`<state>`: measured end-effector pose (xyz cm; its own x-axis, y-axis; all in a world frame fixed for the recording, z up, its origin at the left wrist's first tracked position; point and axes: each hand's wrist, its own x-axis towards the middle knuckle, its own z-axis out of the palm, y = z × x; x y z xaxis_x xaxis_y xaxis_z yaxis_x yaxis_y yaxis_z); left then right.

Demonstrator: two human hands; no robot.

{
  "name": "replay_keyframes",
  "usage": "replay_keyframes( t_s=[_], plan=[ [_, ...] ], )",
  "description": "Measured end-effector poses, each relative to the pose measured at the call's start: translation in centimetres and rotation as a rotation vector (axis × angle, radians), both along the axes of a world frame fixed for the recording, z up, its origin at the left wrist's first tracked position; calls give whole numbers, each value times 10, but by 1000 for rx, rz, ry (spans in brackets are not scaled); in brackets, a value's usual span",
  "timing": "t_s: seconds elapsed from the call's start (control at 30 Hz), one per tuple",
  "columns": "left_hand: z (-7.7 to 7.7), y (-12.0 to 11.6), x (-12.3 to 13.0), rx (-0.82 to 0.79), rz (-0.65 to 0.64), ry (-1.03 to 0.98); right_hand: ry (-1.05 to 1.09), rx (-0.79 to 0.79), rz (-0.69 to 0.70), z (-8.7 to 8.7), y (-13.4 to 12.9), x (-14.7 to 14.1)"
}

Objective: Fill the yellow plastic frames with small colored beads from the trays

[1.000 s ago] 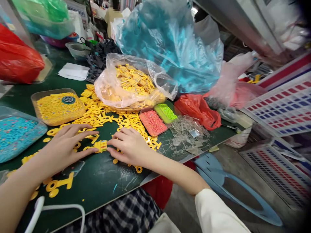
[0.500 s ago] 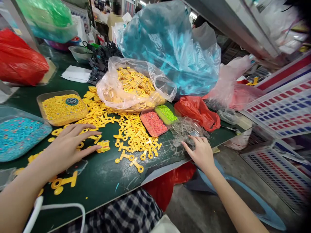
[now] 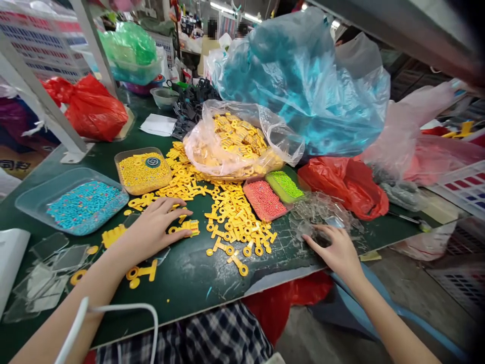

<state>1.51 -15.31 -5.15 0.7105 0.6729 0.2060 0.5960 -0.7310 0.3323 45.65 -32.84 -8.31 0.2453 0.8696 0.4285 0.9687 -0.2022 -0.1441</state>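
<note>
The left hand point(image 3: 153, 225) has spread fingers, a yellow block point(image 3: 194, 227) at its thumb tip; the right hand point(image 3: 339, 247), fingers also parted, has clear pieces point(image 3: 321, 208) just beyond them.

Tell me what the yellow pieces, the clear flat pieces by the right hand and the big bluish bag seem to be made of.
Yellow pieces: probably hard moulded plastic, smooth, with repeated identical shapes. 
Clear flat pieces: transparent and shiny, likely plastic, though glass can't be excluded by look. 
Big bluish bag: apparently thin, glossy plastic film, as it's see-through and crinkled.
</note>
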Motion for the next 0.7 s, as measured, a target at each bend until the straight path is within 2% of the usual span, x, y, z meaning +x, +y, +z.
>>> replay_keyframes(
  t_s=[0.1,0.23,0.4,0.5,0.7],
  plan=[
    [0,-2,2,-8,-10,4,-54,24,86,11,-4,-23],
    [-1,-2,2,7,8,-5,-211,111,216,35,-5,-66],
    [2,-3,3,32,-24,-43,-268,180,409,60,6,-113],
    [6,-8,6,39,-88,-98,-225,211,509,65,22,-133],
    [13,-21,18,-42,-174,-199,-106,231,694,58,63,-170]
  ],
)
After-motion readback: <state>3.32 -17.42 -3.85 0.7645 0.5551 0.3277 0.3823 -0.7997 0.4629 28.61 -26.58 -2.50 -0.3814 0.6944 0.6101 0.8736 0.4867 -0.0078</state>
